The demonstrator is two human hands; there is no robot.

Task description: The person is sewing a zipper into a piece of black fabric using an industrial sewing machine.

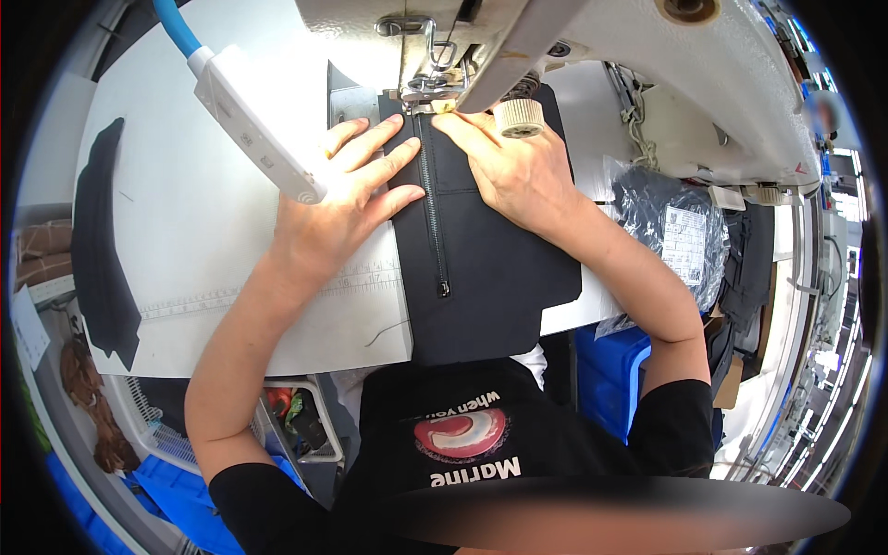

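Observation:
Under the presser foot (421,108) of a sewing machine lies a black fabric panel (490,264) with a metal-toothed zipper (429,199) running down it. The zipper's pull (444,289) sits at the end nearest me. My left hand (347,180) rests with fingers spread at the panel's left edge, fingertips beside the zipper. My right hand (518,171) lies on the panel to the right of the foot. Its thumb stretches toward the foot, and its other fingers are partly hidden by the machine. It appears to press the fabric flat.
A white lamp arm (254,125) on a blue tube hangs over the left hand. Another black fabric piece (104,250) lies at the table's left edge. A plastic-wrapped package (671,231) stands at right, above a blue bin (606,375). A printed ruler (194,303) crosses the tabletop.

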